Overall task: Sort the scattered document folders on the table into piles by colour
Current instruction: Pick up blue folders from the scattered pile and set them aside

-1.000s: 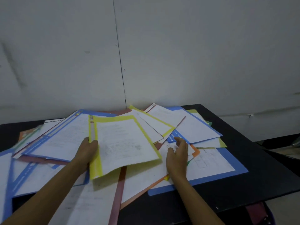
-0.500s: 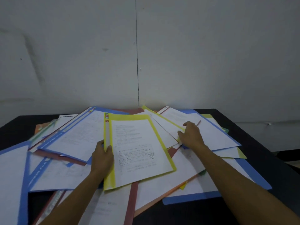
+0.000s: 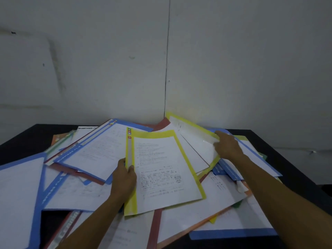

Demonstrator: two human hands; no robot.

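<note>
While the left hand (image 3: 124, 178) grips one yellow folder (image 3: 161, 169), right hand (image 3: 228, 147) fingers pinch a second yellow folder (image 3: 195, 137).

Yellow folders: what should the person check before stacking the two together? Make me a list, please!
1. Left hand grips the near yellow folder by its spine: ok.
2. Right hand holds the far yellow folder by its edge: ok.
3. Both folders match in colour: ok.
4. Far folder free of the sheets overlapping it: cannot tell.
5. Bare spot on the table for a yellow pile: cannot tell.
6. Rest of the heap sorted: not ok, blue folders and a red folder lie mixed.
</note>
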